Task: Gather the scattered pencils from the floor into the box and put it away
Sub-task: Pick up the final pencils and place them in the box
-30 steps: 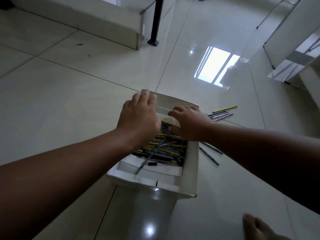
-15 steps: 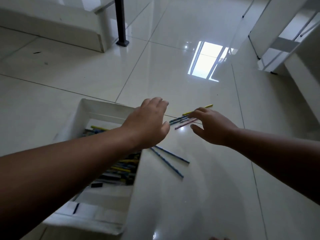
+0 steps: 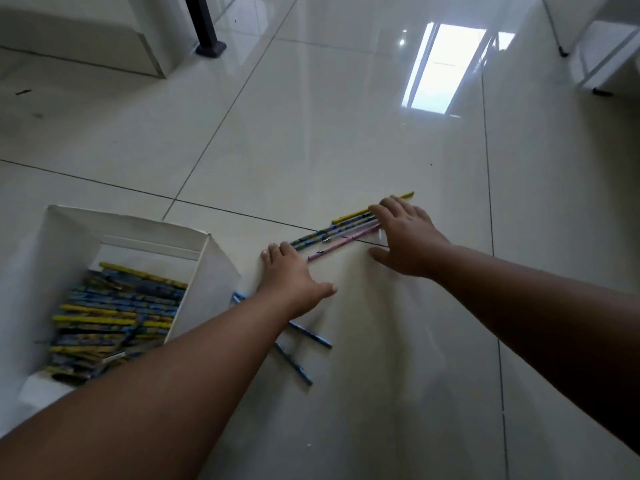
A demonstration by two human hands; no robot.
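A white cardboard box (image 3: pixel 214 271) stands open on the tiled floor at the left, holding several blue and yellow pencils (image 3: pixel 114 317). A small bunch of loose pencils (image 3: pixel 341 232), yellow, blue and pink, lies on the floor to the right of the box. My right hand (image 3: pixel 405 237) lies flat with straight fingers on the far end of that bunch. My left hand (image 3: pixel 291 278) rests flat on the floor at the bunch's near end, fingertips touching it. Two blue pencils (image 3: pixel 304 336) lie under and behind my left forearm.
A black post foot (image 3: pixel 209 50) and a low white plinth (image 3: pixel 104 39) stand at the far left. White furniture with thin metal legs (image 3: pixel 588 53) stands at the far right. Glossy floor tiles reflect a window (image 3: pixel 443 71).
Both hands left the box and reached right and forward to the loose bunch, coming down onto it. The view shifted so the box now sits at the left.
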